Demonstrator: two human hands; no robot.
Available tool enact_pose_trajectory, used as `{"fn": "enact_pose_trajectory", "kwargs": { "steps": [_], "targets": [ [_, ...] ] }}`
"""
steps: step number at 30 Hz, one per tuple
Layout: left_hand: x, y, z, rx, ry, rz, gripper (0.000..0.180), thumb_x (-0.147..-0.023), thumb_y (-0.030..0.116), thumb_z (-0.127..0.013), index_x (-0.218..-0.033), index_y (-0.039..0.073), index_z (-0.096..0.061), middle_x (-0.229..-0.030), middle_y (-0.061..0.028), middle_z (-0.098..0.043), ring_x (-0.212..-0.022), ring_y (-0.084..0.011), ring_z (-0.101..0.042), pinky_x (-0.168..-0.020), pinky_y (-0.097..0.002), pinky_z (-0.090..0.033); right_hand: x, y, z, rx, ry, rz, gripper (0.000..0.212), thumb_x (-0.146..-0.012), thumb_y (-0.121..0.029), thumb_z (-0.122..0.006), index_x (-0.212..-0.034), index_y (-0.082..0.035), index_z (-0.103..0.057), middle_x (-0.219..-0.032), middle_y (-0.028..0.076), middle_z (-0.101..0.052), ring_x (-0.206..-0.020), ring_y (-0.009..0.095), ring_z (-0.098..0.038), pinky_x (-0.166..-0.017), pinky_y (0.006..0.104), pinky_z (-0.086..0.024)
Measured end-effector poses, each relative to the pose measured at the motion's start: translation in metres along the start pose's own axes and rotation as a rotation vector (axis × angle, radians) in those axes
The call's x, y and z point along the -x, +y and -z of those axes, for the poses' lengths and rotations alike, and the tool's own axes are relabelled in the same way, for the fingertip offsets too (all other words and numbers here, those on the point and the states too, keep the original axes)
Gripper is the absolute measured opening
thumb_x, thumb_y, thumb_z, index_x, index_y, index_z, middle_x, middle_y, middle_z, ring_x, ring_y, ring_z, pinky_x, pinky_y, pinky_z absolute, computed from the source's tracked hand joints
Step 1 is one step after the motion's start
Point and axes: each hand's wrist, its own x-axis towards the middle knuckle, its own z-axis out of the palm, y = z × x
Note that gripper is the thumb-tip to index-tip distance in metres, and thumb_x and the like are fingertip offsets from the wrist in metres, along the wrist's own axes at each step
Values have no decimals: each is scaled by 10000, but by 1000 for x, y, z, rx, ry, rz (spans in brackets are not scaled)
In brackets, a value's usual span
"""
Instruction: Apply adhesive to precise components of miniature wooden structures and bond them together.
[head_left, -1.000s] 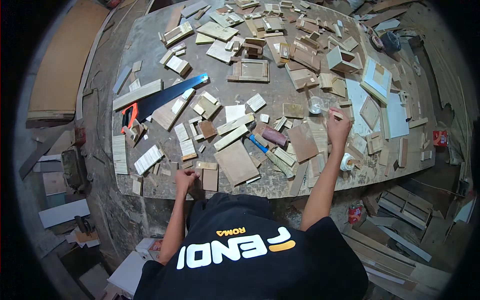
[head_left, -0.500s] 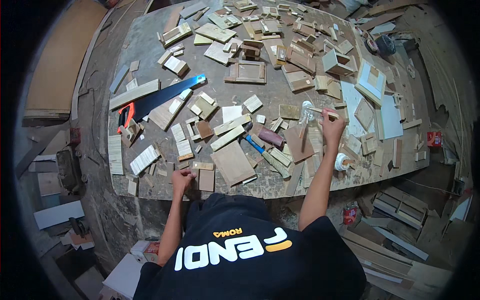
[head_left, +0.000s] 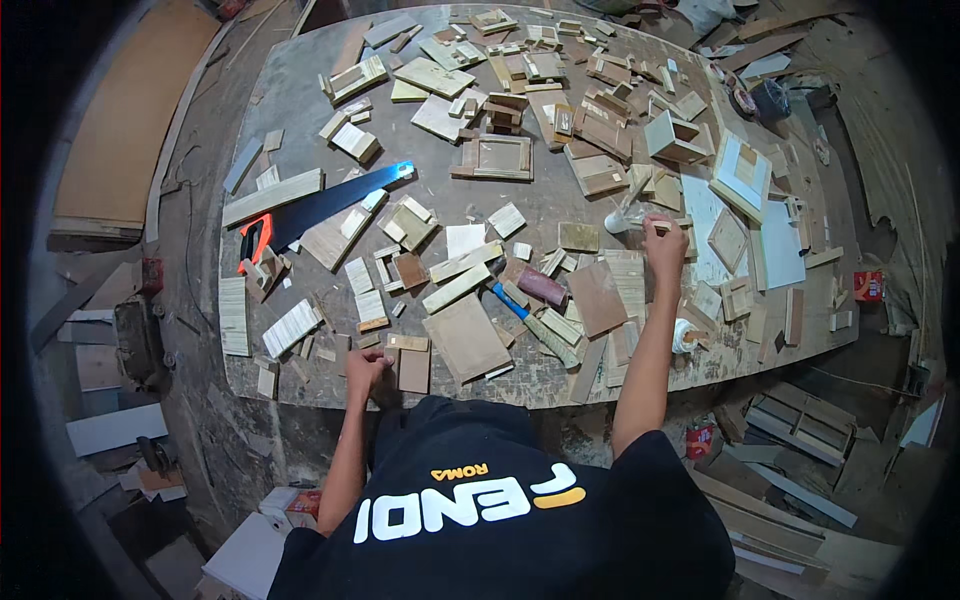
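Note:
At the table's right side, my right hand is closed, with a small wooden strip pinched between thumb and fingers. Against its fingertips leans a clear plastic cup, tilted, its pale bottom toward the left. A thin stick rises beside the cup's mouth. My left hand rests at the near edge, fingers curled together; whatever they hold is hidden. Right next to it lies a brown wooden panel with a small pale block across its far end.
A handsaw with an orange handle lies at left. A blue-and-pale hammer and a dark red cylinder sit mid-table. Near my right forearm stands a white glue bottle. Wooden offcuts and small assembled frames cover much of the table.
The clear cup has tipped toward my right hand, and the stick by it now points up and away. My left hand has shifted slightly and stays closed.

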Motion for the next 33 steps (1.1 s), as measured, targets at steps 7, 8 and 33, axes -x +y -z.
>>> {"fn": "enact_pose_trajectory", "kwargs": {
  "steps": [7, 8, 33],
  "targets": [
    [-4, -9, 2, -53, 3, -8, 233, -741, 102, -795, -923, -33, -742, -770, -64, -719, -661, -112, -638, -618, -275, -509, 4, -3, 1, 76, 59, 86, 146, -869, -141, -696, -956, -27, -724, -786, 98, -709, -648, 174, -681, -566, 289, -550],
    [-3, -8, 2, -42, -5, -12, 237, -740, 106, -795, -921, -37, -741, -768, -65, -718, -658, -113, -638, -621, -276, -510, 5, -9, 3, 74, 59, 88, 146, -869, -141, -696, -956, -27, -724, -786, 98, -709, -648, 174, -681, -566, 289, -550],
    [1, 16, 5, -91, -2, 15, 286, -696, 102, -805, -963, 13, -754, -773, -88, -736, -642, -125, -666, -599, -293, -521, -44, -30, -3, 10, -230, 31, 177, -815, -156, -738, -936, -29, -752, -757, 122, -717, -670, 188, -686, -636, 323, -535]
  ]
}}
